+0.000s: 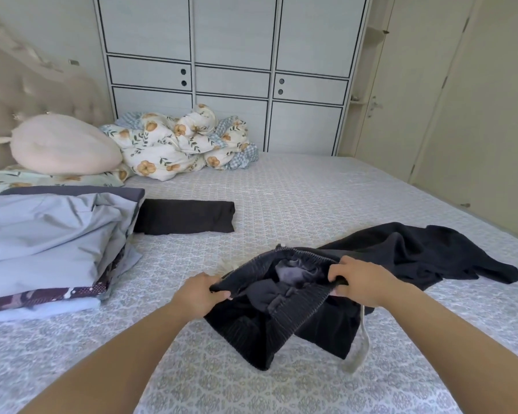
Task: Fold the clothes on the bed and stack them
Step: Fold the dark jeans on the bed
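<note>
Black ribbed waistband [284, 297] gripped by left hand [199, 294] and right hand [361, 282], fingertips buried in fabric.

Both forearms enter from the lower edge, bare to the frame's limit (no sleeve, cuff or glove is visible). The left hand [198, 295] and right hand [360, 281] carry no rings, watches or bands.

White panelled wardrobe [232, 70] behind patterned bed [311, 186]
</note>
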